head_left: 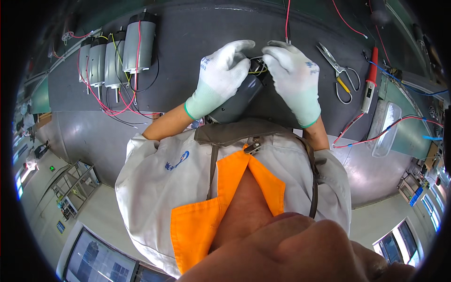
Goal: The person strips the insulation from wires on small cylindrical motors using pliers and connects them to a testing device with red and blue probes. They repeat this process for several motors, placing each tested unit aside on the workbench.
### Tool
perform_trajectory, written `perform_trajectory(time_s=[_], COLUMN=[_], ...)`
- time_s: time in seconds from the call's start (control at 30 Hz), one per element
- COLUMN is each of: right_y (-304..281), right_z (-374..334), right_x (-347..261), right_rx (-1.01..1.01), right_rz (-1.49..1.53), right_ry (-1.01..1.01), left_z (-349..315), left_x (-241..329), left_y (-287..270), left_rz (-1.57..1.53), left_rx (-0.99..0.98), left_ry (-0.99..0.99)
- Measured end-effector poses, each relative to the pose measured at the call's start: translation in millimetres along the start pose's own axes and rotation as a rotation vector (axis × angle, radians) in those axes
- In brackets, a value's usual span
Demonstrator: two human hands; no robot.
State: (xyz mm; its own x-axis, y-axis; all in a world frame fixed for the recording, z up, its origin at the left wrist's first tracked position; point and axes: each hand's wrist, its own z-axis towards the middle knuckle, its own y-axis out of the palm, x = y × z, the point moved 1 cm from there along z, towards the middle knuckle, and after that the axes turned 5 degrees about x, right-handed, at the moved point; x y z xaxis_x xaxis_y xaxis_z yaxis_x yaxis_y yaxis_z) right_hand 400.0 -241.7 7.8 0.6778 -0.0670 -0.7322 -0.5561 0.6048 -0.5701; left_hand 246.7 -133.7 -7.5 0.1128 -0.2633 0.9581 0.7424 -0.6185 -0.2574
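Observation:
Both hands wear white gloves with mint-green cuffs and meet at the far end of a dark grey cylindrical motor (239, 99), which lies slantwise close to my body. My left hand (221, 70) is curled at the left of that end, thumb and forefinger bent inward. From the right, my right hand (290, 70) brings its bent fingers together over the same spot. A yellow-green wire (257, 72) shows between them. Beyond the right fingers, a red wire (287, 21) and a dark one run away from me. What the fingertips pinch is hidden.
Several grey motors (139, 44) with red, black and yellow-green leads stand at the left. On the right lie scissors (339, 70), a red-and-white pen-shaped tool (370, 84) with a cable, and a clear plastic tray (387, 129). The dark tabletop (188, 33) ends at my body.

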Motion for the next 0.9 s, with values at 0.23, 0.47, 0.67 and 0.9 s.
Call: perform_trajectory(time_s=[0.23, 0.47, 0.67, 0.9], right_y=[4, 9, 16, -16], right_z=[-8, -3, 5, -16], right_x=[41, 73, 42, 13], right_rx=[0.140, 0.274, 0.065, -0.118], right_rz=[0.088, -0.040, 1.473, 1.087], right_ry=[0.134, 0.055, 0.512, 0.718], left_z=[-16, -18, -4, 15], left_x=[1, 9, 14, 12], left_y=[3, 8, 2, -14], left_rz=[0.078, 0.587, 0.849, 0.953], left_rx=[0.083, -0.079, -0.214, -0.457], left_ry=[0.004, 0.406, 0.847, 0.890])
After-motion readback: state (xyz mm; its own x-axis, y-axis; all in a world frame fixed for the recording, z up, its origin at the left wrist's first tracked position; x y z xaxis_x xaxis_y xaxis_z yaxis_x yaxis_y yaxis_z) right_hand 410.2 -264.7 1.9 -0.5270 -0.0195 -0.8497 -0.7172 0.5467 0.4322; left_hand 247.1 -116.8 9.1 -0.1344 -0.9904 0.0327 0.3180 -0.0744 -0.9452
